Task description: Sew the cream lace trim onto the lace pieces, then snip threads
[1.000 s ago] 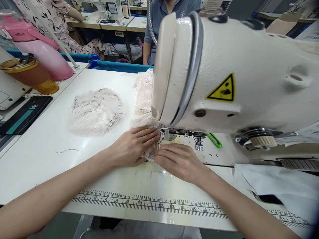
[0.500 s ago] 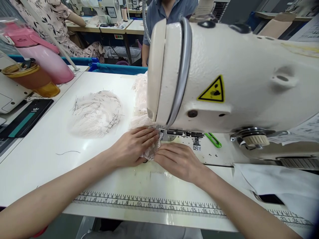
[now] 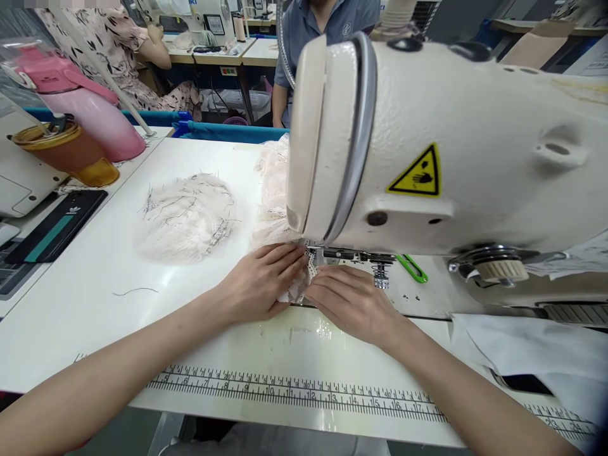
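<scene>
Pale pink lace fabric (image 3: 295,288) lies below the head of a white sewing machine (image 3: 456,145), and more of it bunches up (image 3: 273,196) behind and left of the machine head. My left hand (image 3: 261,282) rests flat on the fabric, its fingers close together near the presser foot. My right hand (image 3: 354,301) has its fingers pressed together at the fabric's right edge, fingertips on the lace. The needle area is mostly hidden by the machine head. A round pile of pale fabric with dark threads (image 3: 187,218) sits to the left.
A ruler strip (image 3: 294,392) runs along the table's front edge. Green thread snips (image 3: 412,268) lie right of the needle area. White cloth (image 3: 527,348) is at the right. A phone (image 3: 59,225), an amber cup (image 3: 71,152) and a pink bottle (image 3: 90,107) stand left. Two people sit beyond.
Both hands and the lace have moved slightly forward toward the machine, and less fabric shows between them. The view has shifted a little. A person's arm at the back left has lifted.
</scene>
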{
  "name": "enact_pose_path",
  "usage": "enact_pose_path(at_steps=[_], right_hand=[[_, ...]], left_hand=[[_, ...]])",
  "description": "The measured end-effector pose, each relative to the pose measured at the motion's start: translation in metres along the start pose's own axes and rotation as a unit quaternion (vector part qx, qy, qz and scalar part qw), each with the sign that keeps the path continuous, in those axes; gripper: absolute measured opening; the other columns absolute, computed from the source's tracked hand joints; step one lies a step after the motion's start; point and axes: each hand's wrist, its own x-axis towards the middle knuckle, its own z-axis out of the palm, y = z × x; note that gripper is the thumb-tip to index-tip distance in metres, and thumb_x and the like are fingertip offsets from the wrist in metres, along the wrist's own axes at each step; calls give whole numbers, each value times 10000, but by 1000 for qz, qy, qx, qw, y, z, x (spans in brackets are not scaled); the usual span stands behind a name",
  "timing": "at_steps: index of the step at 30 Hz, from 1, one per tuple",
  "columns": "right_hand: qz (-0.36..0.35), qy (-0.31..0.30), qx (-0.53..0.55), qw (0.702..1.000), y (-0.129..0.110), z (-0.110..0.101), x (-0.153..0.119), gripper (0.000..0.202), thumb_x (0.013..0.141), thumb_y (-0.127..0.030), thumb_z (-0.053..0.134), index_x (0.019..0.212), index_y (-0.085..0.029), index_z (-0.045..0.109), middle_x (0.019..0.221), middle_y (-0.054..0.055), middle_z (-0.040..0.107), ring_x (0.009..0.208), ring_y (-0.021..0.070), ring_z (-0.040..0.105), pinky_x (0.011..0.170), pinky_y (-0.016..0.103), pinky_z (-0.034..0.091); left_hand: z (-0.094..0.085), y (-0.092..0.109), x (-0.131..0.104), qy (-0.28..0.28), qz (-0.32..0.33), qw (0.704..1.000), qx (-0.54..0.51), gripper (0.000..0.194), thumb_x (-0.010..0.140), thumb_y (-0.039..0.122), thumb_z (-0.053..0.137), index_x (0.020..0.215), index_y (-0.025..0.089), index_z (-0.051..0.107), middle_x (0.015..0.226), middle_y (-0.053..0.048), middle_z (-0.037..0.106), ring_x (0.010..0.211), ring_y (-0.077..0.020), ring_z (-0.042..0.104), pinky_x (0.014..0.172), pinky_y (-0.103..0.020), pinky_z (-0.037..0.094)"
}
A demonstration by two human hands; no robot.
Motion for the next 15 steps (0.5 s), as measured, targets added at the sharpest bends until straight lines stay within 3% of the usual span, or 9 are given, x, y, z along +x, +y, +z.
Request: enact_pose_path(at_steps=[8, 15], right_hand=[[11, -2, -3, 1000, 6, -5, 1, 132, 908, -146, 526, 900, -224, 633, 803, 11, 684, 774, 134, 611, 758, 286, 511], [17, 7, 9, 1000, 13, -6, 2, 112, 926, -173, 525, 920, -221, 627, 787, 3, 678, 740, 121, 618, 728, 272, 517]], left_hand=[[0, 1, 1, -18, -11, 1000, 3, 562, 873, 377, 485, 1331, 51, 501, 1338, -171, 565, 1311, -297, 472, 1030, -424, 447], [1, 2, 1, -27, -19, 999, 2, 573, 838, 335, 531, 1349, 78, 500, 1352, -172, 553, 1312, -317, 468, 1000, -436, 474]])
